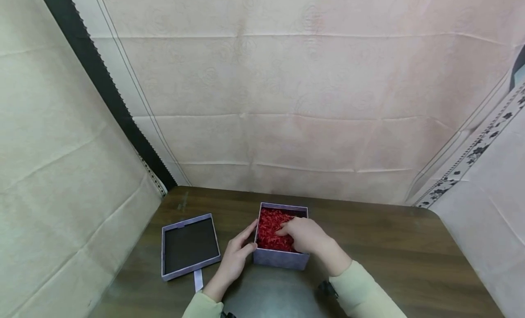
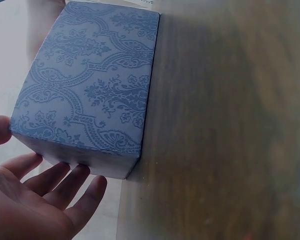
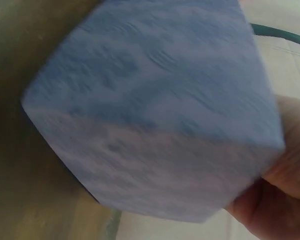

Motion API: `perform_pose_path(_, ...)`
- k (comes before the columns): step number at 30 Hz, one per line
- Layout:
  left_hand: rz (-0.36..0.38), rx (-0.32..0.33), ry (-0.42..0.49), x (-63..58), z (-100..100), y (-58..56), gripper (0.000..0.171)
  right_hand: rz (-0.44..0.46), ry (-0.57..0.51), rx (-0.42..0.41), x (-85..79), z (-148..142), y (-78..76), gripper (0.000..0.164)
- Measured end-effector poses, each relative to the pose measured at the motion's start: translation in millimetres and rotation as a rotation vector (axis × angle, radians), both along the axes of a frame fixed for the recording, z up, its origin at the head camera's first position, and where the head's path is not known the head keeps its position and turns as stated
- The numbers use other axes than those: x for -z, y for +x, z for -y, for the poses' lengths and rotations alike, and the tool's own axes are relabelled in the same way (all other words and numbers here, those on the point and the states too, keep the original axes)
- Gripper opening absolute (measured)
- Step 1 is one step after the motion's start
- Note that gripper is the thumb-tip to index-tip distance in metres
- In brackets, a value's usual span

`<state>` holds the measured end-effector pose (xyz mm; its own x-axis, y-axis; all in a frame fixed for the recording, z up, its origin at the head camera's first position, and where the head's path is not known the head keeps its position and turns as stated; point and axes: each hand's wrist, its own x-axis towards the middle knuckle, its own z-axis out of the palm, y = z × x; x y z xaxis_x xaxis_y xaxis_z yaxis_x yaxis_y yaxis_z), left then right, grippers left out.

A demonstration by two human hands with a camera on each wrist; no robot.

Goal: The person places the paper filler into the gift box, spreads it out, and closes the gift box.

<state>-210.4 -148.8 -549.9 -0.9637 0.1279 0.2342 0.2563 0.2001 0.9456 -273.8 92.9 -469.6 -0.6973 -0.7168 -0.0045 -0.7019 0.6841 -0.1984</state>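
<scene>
A purple-blue patterned box [image 1: 280, 259] stands uncovered on the table, filled with red shredded paper [image 1: 268, 227]. My left hand [image 1: 235, 254] rests against the box's left side with its fingers extended. In the left wrist view, the fingertips [image 2: 96, 187] touch one side of the box [image 2: 85, 80], and the thumb lies by its corner. Over the box's right wall reaches my right hand [image 1: 307, 236], its index finger and thumb apart among the red shreds. The right wrist view has the box [image 3: 155, 100] hiding part of the right hand [image 3: 285, 200].
Left of the box, the matching lid [image 1: 190, 245] lies with its dark inside up. A pale ribbon [image 1: 198, 279] sticks out from under the lid's near edge. The brown wooden table [image 1: 389, 249] meets cloth hangings [image 1: 307, 140] at the back and sides.
</scene>
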Motion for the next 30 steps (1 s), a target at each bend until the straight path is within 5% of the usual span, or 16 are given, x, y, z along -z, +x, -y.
perform_pose_path(9,-0.006,0.006,0.020,-0.2,-2,-0.7,0.065,0.109,-0.049,0.033,-13.6,-9,8.8,0.065)
perform_pose_path(14,-0.007,0.003,0.017,0.4,-1,-0.8,0.065,0.124,-0.220,0.078,-20.2,-25,21.8,0.065)
perform_pose_path(23,0.009,-0.012,-0.002,-2.6,-1,1.0,0.065,0.198,-0.564,0.246,1.1,-54,39.8,0.079)
perform_pose_path(30,0.021,-0.026,-0.034,-4.3,2,0.3,0.064,0.258,-0.654,0.273,23.6,-62,44.5,0.091)
